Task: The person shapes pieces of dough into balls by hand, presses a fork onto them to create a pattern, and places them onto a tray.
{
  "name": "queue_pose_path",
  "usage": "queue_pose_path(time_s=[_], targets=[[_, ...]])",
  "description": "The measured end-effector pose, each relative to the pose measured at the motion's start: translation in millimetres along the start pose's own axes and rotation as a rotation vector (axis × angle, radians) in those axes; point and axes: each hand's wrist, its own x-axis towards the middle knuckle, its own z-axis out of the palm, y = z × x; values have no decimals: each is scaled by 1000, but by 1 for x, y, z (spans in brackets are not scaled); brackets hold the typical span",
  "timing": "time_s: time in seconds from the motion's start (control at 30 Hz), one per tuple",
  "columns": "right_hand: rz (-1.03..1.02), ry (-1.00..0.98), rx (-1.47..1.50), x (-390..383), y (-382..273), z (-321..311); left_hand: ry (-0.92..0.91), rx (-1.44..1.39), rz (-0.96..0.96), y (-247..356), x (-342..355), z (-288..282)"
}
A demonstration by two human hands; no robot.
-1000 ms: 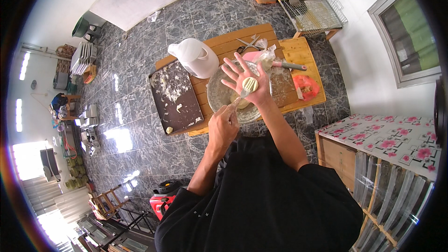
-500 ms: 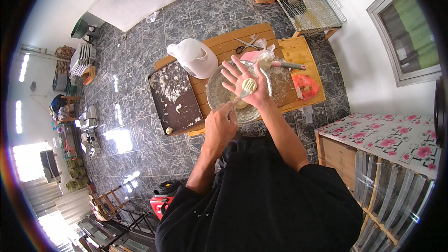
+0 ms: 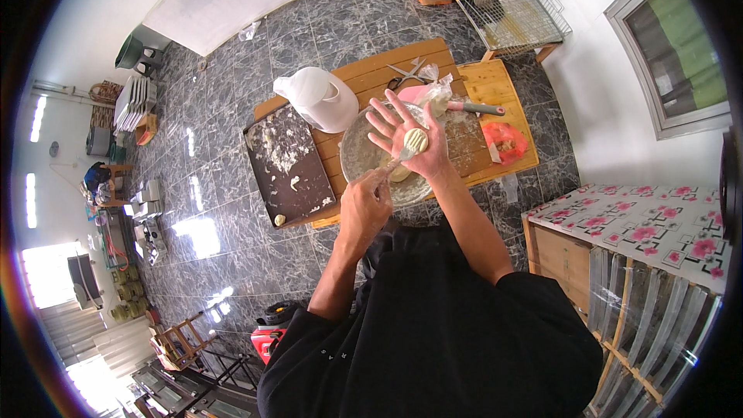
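My left hand is closed on the handle of a metal fork, whose head meets a pale, ridged dough disc resting on the palm of my right hand. That right hand faces up, open, with fingers spread. Beneath both hands is a wide metal bowl, dusted pale, with dough inside, partly hidden. To its left lies a dark baking tray with white residue and a small dough lump at the near edge.
The wooden table also holds a white pitcher, scissors, a pink-and-grey handled utensil and a red bag. A flower-patterned cabinet stands at right, a wire rack behind, a red machine at lower left.
My left hand has shifted slightly down and left with the fork, which now lies lower across the disc. My right hand stays nearly in place; the whole view has drifted slightly.
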Motion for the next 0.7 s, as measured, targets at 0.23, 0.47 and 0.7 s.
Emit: queue_pose_path(time_s=[0.23,0.47,0.7], targets=[[-39,27,32,-1,1,2,-40,-15,-78,4,1,-2],[-41,55,252,-1,3,7,2,8,4,-5,-1,-2],[-39,51,248,1,3,6,15,17,11,-3,-1,-3]])
